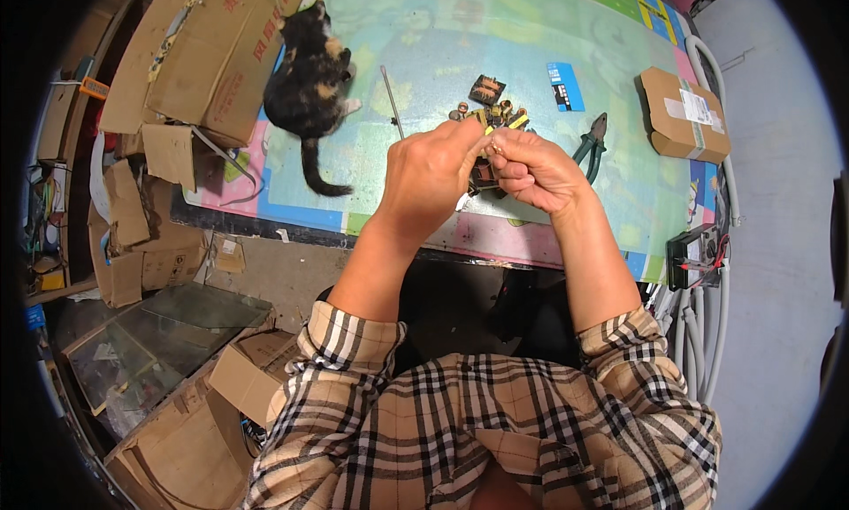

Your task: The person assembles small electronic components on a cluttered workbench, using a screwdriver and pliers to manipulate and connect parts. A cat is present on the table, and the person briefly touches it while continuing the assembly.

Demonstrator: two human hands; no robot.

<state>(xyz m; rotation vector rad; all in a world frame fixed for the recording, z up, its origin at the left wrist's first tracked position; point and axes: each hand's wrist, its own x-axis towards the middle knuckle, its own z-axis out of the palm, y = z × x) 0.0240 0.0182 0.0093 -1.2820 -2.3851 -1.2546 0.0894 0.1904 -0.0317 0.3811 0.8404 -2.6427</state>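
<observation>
Both hands meet over the near middle of the table, in front of a small heap of electronic parts (506, 112) with coils and yellow-taped pieces. My left hand (429, 174) is closed, its back toward me and its fingertips mostly hidden. My right hand (541, 167) pinches with thumb and forefinger against the left fingertips; a tiny shiny bit shows there, too small to name. More dark parts lie beneath the hands, partly covered. A square copper-wound coil (486, 89) sits just beyond the heap. Right of my right hand lie green-handled pliers (591, 148).
A black-and-orange cat (309, 86) lies at the table's left, beside a large cardboard box (208, 59). Left of the heap is a thin metal rod (391, 102). A blue card (564, 87), a small carton (685, 114) and a meter-like device (694, 255) are at right.
</observation>
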